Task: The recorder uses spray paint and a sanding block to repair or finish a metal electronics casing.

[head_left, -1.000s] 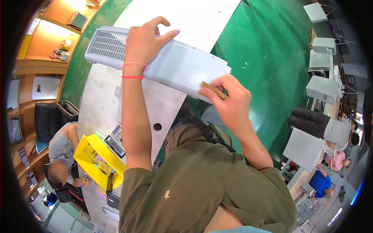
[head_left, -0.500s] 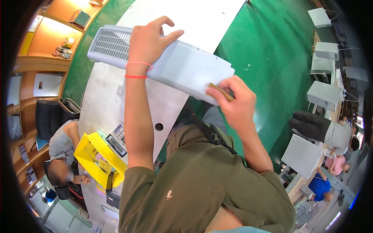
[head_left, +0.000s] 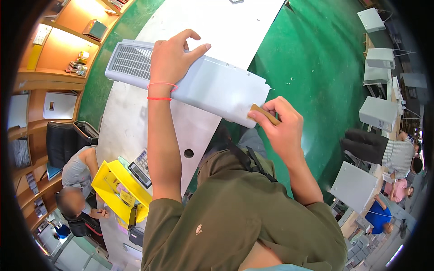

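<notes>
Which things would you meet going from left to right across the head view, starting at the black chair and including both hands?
Black chair → yellow bin → left hand → right hand → large pale grey box.

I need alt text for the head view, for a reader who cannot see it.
A person's left hand lies across a pale grey vented cover over a white table, while the right hand pinches a brown strip at the cover's right end. At lower left, a yellow bin stands beside a calculator.
</notes>
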`<action>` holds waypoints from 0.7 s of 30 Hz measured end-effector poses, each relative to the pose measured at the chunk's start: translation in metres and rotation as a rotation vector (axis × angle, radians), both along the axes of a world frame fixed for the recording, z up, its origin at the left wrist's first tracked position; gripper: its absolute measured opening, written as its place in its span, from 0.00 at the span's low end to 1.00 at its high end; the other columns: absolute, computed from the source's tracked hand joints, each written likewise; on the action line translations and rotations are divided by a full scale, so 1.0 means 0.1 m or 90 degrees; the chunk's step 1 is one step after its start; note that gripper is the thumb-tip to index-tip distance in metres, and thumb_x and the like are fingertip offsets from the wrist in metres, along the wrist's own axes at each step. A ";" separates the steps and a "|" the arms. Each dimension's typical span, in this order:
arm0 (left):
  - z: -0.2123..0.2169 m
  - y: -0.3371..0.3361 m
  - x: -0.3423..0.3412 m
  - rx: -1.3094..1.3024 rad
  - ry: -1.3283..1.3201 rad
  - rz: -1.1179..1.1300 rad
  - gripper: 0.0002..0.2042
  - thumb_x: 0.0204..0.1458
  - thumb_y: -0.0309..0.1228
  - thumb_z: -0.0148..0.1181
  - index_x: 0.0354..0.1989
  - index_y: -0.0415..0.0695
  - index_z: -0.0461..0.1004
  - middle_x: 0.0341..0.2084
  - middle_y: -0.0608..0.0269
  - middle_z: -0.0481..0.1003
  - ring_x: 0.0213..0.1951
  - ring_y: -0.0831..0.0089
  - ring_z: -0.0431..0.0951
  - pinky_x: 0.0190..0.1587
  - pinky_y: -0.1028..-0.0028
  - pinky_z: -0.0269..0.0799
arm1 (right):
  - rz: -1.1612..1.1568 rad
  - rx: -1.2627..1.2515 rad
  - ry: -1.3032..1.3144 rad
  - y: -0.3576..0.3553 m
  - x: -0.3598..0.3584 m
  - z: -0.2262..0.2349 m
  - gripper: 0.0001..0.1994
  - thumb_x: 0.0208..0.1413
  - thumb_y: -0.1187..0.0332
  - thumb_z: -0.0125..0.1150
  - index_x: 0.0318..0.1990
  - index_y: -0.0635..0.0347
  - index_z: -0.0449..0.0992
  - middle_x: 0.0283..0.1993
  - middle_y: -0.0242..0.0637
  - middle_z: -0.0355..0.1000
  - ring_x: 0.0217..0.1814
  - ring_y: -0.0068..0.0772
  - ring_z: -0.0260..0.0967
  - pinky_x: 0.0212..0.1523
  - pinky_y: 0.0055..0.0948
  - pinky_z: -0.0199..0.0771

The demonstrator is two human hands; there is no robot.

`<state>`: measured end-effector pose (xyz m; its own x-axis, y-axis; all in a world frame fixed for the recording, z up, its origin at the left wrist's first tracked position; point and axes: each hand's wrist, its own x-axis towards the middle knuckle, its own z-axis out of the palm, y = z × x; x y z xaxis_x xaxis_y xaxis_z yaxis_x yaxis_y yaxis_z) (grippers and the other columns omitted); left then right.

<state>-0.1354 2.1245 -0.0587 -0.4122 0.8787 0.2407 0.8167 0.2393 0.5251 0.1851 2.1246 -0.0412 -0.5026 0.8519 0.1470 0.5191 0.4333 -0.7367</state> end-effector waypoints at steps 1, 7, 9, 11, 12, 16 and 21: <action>0.03 0.02 0.01 -0.008 -0.016 -0.003 0.19 0.59 0.51 0.76 0.48 0.50 0.89 0.17 0.66 0.68 0.22 0.72 0.70 0.29 0.66 0.65 | -0.003 0.031 -0.016 -0.01 -0.06 0.01 0.17 0.56 0.62 0.85 0.32 0.59 0.78 0.31 0.34 0.76 0.27 0.35 0.74 0.28 0.35 0.71; 0.02 -0.01 0.05 -0.020 -0.025 -0.008 0.19 0.60 0.50 0.76 0.48 0.49 0.88 0.16 0.67 0.67 0.22 0.74 0.67 0.29 0.67 0.62 | 0.011 0.013 0.030 0.00 -0.05 -0.02 0.16 0.56 0.61 0.85 0.35 0.57 0.79 0.33 0.35 0.76 0.26 0.39 0.73 0.28 0.38 0.71; 0.03 0.00 0.03 -0.021 -0.022 -0.005 0.19 0.60 0.49 0.76 0.48 0.48 0.88 0.15 0.68 0.66 0.21 0.74 0.66 0.29 0.67 0.61 | 0.017 0.020 0.031 0.02 -0.06 -0.05 0.16 0.56 0.61 0.84 0.36 0.57 0.79 0.33 0.35 0.76 0.26 0.40 0.73 0.28 0.38 0.71; 0.04 0.01 0.02 -0.027 -0.031 -0.016 0.18 0.60 0.49 0.76 0.48 0.48 0.88 0.15 0.68 0.65 0.21 0.74 0.65 0.29 0.67 0.59 | 0.027 0.079 0.045 0.00 -0.24 -0.04 0.16 0.56 0.61 0.84 0.35 0.58 0.79 0.33 0.35 0.77 0.26 0.39 0.73 0.28 0.38 0.71; 0.03 0.00 0.06 -0.025 -0.044 -0.016 0.18 0.60 0.49 0.76 0.48 0.48 0.88 0.15 0.68 0.65 0.21 0.75 0.65 0.29 0.67 0.59 | 0.025 0.069 0.042 -0.01 -0.21 -0.05 0.17 0.56 0.61 0.84 0.34 0.58 0.79 0.32 0.35 0.76 0.26 0.39 0.72 0.28 0.37 0.70; 0.03 -0.01 0.06 -0.003 -0.035 -0.022 0.18 0.60 0.49 0.76 0.48 0.48 0.88 0.15 0.67 0.65 0.21 0.75 0.65 0.28 0.68 0.60 | 0.011 0.014 0.022 0.02 -0.07 0.00 0.17 0.56 0.61 0.84 0.33 0.59 0.77 0.30 0.35 0.74 0.25 0.37 0.71 0.27 0.37 0.69; 0.03 0.01 0.05 -0.015 -0.034 -0.021 0.19 0.59 0.49 0.76 0.48 0.48 0.88 0.15 0.66 0.67 0.21 0.74 0.67 0.29 0.67 0.62 | 0.011 0.006 0.051 0.01 -0.31 0.01 0.18 0.57 0.62 0.84 0.30 0.59 0.77 0.29 0.35 0.73 0.25 0.35 0.70 0.27 0.37 0.68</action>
